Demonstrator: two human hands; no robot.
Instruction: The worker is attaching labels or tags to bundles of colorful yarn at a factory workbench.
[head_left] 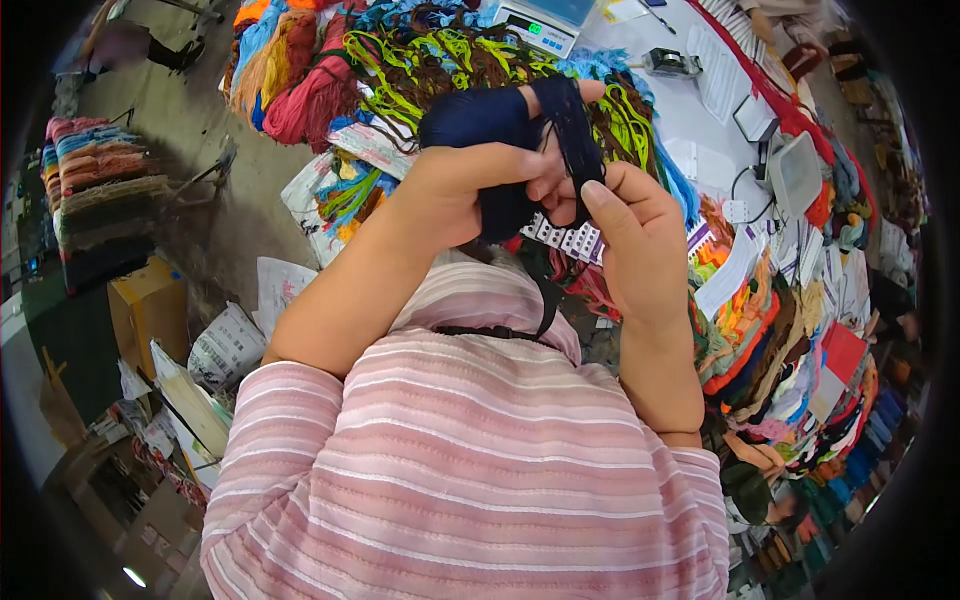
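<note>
A hank of navy yarn [462,120] is raised in front of me above the table's near edge. My left hand [465,180] grips it, with the thumb lying across the front. Some of the strands loop around the fingers of that hand, and one fingertip sticks out past them. My right hand [638,222] pinches the right side of the looped strands between thumb and fingers, close to the left fingertips. The dark yarn hides part of the left fingers, and its lower end hangs beneath the left hand.
Brown and lime-green yarn [440,65] covers the table behind my hands. A digital scale [535,35] and a tape dispenser [672,62] stand farther back. Bundled colourful yarn [305,95] lies at left, more yarn [790,370] at right. A yarn-laden rack [105,190] stands far left.
</note>
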